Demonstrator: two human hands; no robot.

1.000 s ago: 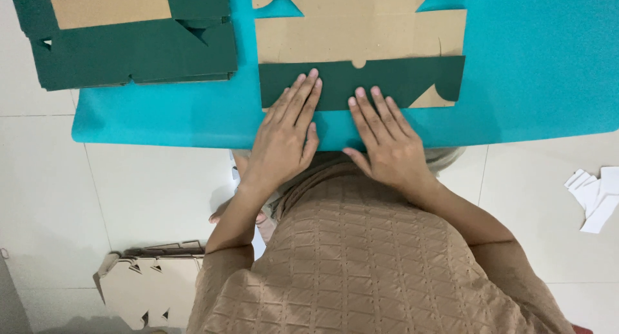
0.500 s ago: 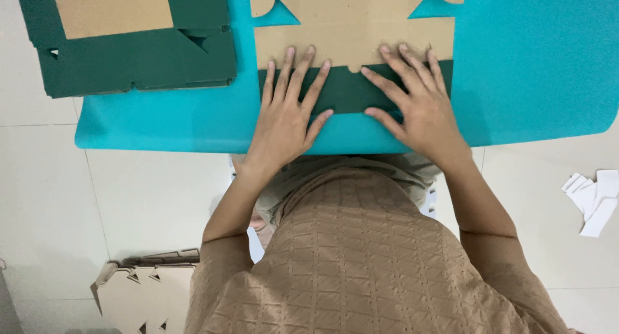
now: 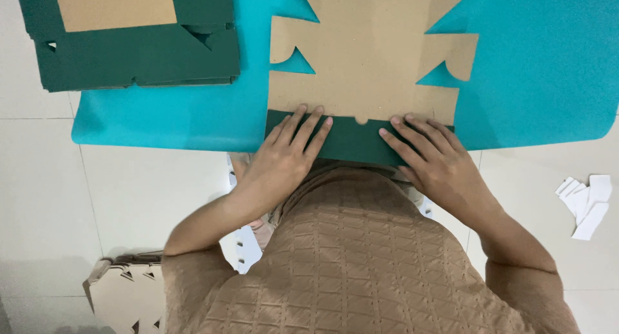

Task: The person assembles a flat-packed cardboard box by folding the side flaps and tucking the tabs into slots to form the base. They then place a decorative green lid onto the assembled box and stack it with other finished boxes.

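White floor tiles carry a teal mat. Left hand and right hand press flat, fingers spread, gripping nothing, on the green folded flap of a cardboard cutout. It looks light, stiff, best handled by its edges.

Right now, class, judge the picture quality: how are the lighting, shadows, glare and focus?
Head view: soft, even light; only faint shadows under the left hand and right hand on the folded green flap; no harsh glare on the teal mat; cardboard blank sharp, no visible motion blur.
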